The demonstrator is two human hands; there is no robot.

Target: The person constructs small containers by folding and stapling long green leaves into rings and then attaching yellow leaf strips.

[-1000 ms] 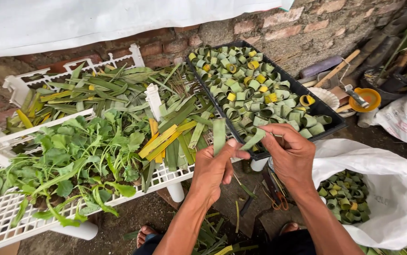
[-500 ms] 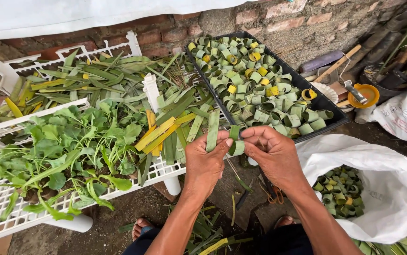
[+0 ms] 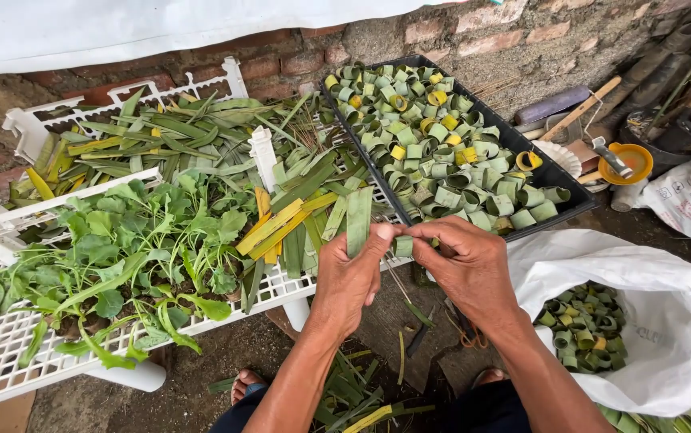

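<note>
– Where were we at that point?

– Our left hand (image 3: pixel 351 277) pinched a long green leaf strip (image 3: pixel 359 220) that stood upright from the fingers, and our right hand (image 3: pixel 467 265) was closed on its lower end, where a small coil (image 3: pixel 403 245) had formed between the two thumbs. We judged we were midway through rolling the strip into a ring.

– And the next move?

– It called for tight, even turns and a firm pinch, or the coil would spring open. The black tray (image 3: pixel 558 172) of finished rings sat just beyond our hands, against the brick wall, and the white sack (image 3: pixel 666 281) with more rings lay by our right wrist.

– What couldn't we make out?

– How many turns the coil had; our fingers covered most of it. We also couldn't tell what lay under the leaves on the white rack (image 3: pixel 8 353), and the sack's far edge was cut off.
</note>
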